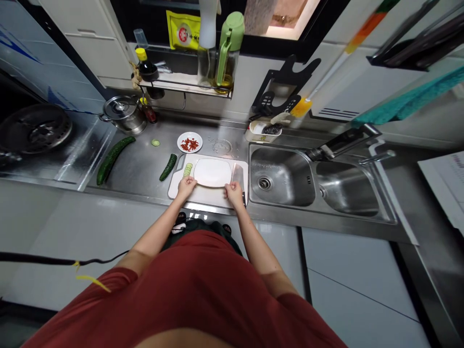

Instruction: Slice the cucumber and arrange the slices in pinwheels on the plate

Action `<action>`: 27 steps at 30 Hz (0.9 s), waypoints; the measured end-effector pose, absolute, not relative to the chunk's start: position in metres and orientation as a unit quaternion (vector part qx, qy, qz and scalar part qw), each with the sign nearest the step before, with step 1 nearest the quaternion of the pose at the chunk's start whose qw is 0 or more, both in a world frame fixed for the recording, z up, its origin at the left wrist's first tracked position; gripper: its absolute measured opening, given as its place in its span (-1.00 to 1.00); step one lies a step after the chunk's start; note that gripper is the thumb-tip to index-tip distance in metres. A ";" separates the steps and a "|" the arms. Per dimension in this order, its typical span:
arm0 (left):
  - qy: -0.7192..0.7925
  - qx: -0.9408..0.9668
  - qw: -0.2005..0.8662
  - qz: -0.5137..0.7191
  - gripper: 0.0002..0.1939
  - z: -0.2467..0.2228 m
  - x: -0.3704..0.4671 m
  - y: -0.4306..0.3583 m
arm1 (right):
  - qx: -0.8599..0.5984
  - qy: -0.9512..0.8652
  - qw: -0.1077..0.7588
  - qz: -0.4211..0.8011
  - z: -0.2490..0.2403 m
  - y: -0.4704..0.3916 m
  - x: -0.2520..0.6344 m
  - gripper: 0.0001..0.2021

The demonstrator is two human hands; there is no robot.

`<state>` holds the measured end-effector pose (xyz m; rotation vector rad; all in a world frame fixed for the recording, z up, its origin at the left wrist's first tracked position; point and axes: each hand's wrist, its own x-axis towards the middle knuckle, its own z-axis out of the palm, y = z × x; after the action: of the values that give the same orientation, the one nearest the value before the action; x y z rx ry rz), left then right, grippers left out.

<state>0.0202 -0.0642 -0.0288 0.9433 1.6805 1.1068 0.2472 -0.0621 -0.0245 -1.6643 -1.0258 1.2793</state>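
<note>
Both hands grip the near corners of a white oblong plate [212,172] over a white cutting board [203,196]. My left hand [186,187] is closed on its left corner, and my right hand [234,192] pinches the right one. Cucumber slices [187,169] lie in a row on the board, left of the plate. To the right of the plate rests a knife [238,175], its handle partly hidden by my right hand. A cut piece of cucumber [168,167] sits on the counter just left of the board.
A whole cucumber [113,158] and a cucumber end [155,142] lie further left. Behind the board stands a small plate of chopped red pieces [190,143]. A lidded pot [125,116] is at the back left; a double sink [282,179] adjoins on the right.
</note>
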 end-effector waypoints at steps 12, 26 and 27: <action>0.739 0.390 0.427 0.346 -0.87 -0.032 0.020 -0.079 | -0.708 -0.419 0.302 0.482 -0.036 -0.078 0.248 -0.77; 0.766 0.398 0.415 0.285 -0.85 -0.033 0.019 -0.081 | -0.731 -0.443 0.247 0.457 -0.042 -0.081 0.246 -0.83; 0.767 0.400 0.414 0.284 -0.85 -0.034 0.019 -0.081 | -0.731 -0.446 0.245 0.455 -0.042 -0.081 0.246 -0.83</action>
<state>0.0190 -0.0812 -0.0338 1.0050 1.9276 0.7145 0.2465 -0.0812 -0.0419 -1.9963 -1.2170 1.2411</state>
